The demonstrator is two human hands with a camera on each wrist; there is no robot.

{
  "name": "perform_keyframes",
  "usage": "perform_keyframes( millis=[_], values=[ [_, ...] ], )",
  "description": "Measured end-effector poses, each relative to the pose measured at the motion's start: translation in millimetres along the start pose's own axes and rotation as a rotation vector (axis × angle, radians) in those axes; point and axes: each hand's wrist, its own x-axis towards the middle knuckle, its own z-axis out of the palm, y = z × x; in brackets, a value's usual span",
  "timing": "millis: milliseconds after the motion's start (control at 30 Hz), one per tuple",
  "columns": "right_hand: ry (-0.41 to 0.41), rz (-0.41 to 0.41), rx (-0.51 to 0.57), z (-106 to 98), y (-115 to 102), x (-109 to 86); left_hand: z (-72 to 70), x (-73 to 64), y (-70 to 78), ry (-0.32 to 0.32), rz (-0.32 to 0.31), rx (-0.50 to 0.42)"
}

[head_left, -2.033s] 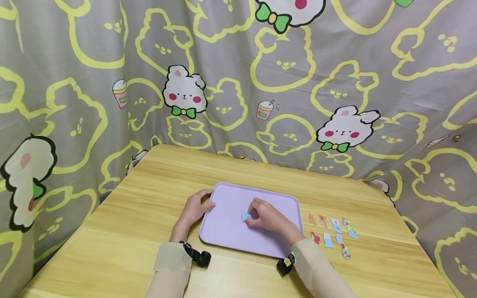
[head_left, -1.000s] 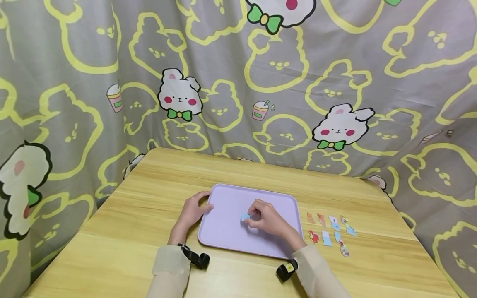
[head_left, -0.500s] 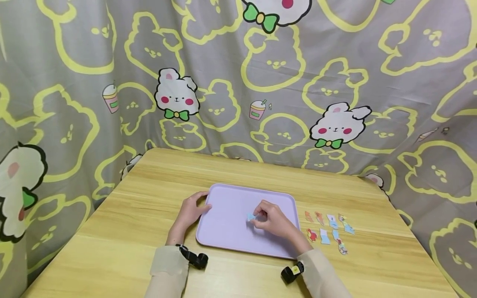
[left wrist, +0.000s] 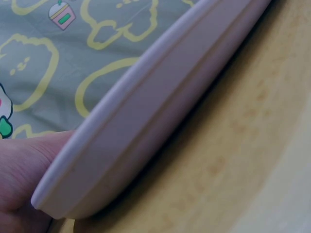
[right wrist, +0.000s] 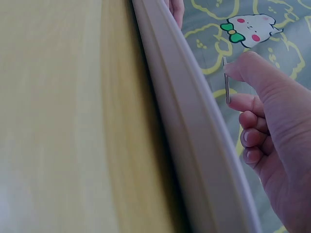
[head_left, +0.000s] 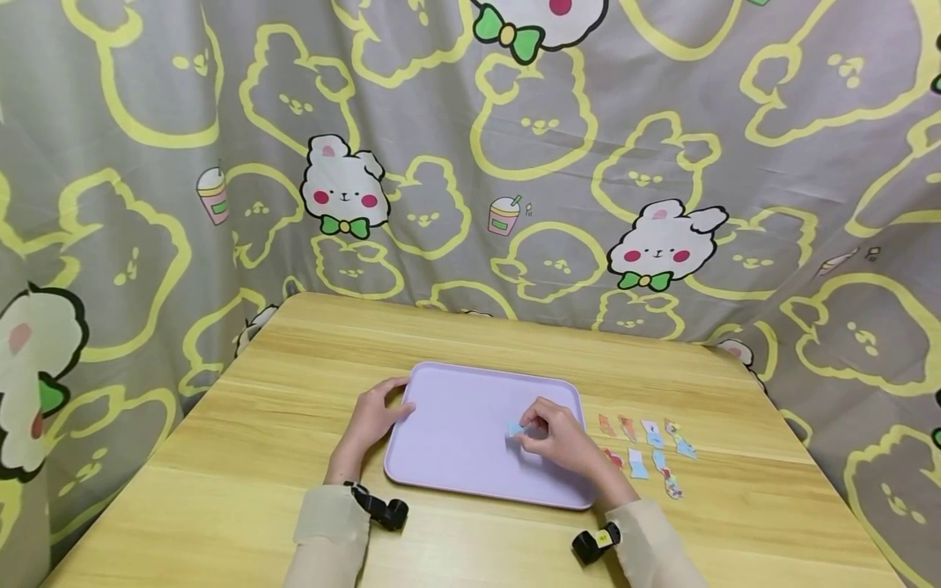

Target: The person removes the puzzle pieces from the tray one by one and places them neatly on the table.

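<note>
A light-blue puzzle piece (head_left: 514, 429) is pinched between the thumb and forefinger of my right hand (head_left: 560, 437), over the right half of the purple tray (head_left: 456, 433). In the right wrist view the same puzzle piece (right wrist: 227, 80) shows edge-on as a thin strip, and the other fingers are curled in. Whether it touches the tray cannot be told. My left hand (head_left: 372, 415) grips the tray's left edge, thumb over the rim. The left wrist view shows part of that hand (left wrist: 24, 170) against the tray's side wall (left wrist: 141, 107).
Several small cut-out puzzle pieces (head_left: 638, 464) lie in two rough rows on the wooden table (head_left: 243, 441), right of the tray. A red piece (head_left: 613, 460) is partly covered by my right arm. A patterned curtain (head_left: 441, 122) hangs behind and at both sides.
My right hand has carried the pinched puzzle piece from the tray's middle toward its right side. The left hand keeps its hold on the tray edge. The head view has turned slightly right.
</note>
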Motion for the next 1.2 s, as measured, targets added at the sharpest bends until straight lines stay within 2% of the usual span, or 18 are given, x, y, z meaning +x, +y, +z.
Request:
perform_keyframes(
  millis=[167, 500, 733, 833, 1033, 1200],
  values=[
    [0.02, 0.003, -0.008, -8, 5, -8.1, 0.5, 1.1, -0.8, 0.0, 0.001, -0.001],
    [0.009, 0.069, -0.011, -22, 13, -23.1, 0.1, 0.0, -0.9, -0.002, 0.003, 0.003],
    [0.06, 0.031, -0.055, -32, 19, -33.3, 1.2, 1.9, -0.7, 0.007, 0.011, 0.007],
    [0.054, 0.044, -0.047, -38, 22, -39.4, 0.9, 1.8, -0.3, 0.009, 0.012, 0.011],
    [0.069, 0.083, -0.104, -47, 28, -51.2, 0.5, 1.2, 0.8, 0.004, 0.004, 0.01],
    [0.096, 0.078, -0.125, -54, 33, -58.2, 0.8, 1.9, 0.3, -0.001, 0.001, 0.006]
  ],
)
